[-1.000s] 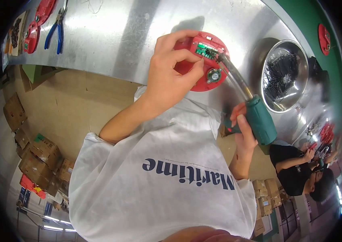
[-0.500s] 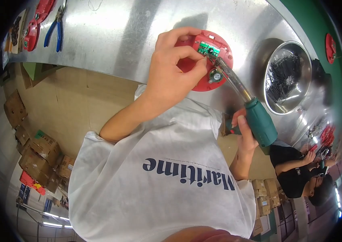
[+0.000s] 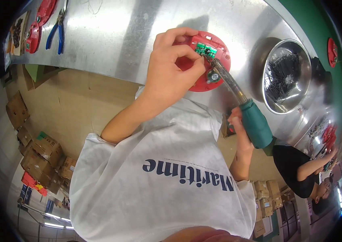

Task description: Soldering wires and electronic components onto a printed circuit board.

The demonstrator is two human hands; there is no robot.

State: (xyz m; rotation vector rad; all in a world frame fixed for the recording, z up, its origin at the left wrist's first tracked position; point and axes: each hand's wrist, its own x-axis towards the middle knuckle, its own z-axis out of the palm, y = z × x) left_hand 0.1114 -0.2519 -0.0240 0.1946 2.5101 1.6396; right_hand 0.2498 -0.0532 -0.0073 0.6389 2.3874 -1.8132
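A round red plastic housing [image 3: 222, 44] lies on the metal table in front of me. Set in it are a small green circuit board [image 3: 209, 51] and a round metal-and-green part [image 3: 213, 76]. My left hand [image 3: 170, 70] curls over the housing's left side, thumb and forefinger pinched at the board's lower edge; whatever they hold is too small to make out. From the right, my right hand [image 3: 241, 131] grips the green handle of a soldering iron [image 3: 255, 124]. Its metal shaft slants up-left, with the tip at the board beside my left fingertips.
Right of the housing stands a metal bowl [image 3: 267, 86] of thin black pieces. Blue-handled pliers [image 3: 55, 34] and red housings [image 3: 34, 36] lie at the far left. Another person [image 3: 296, 169] works at the lower right. Cardboard boxes [image 3: 42, 161] are stacked on the floor.
The soldering iron and my right hand have shifted slightly left, the tip staying at the board. My left hand keeps its pinch. The other person's arm has moved.
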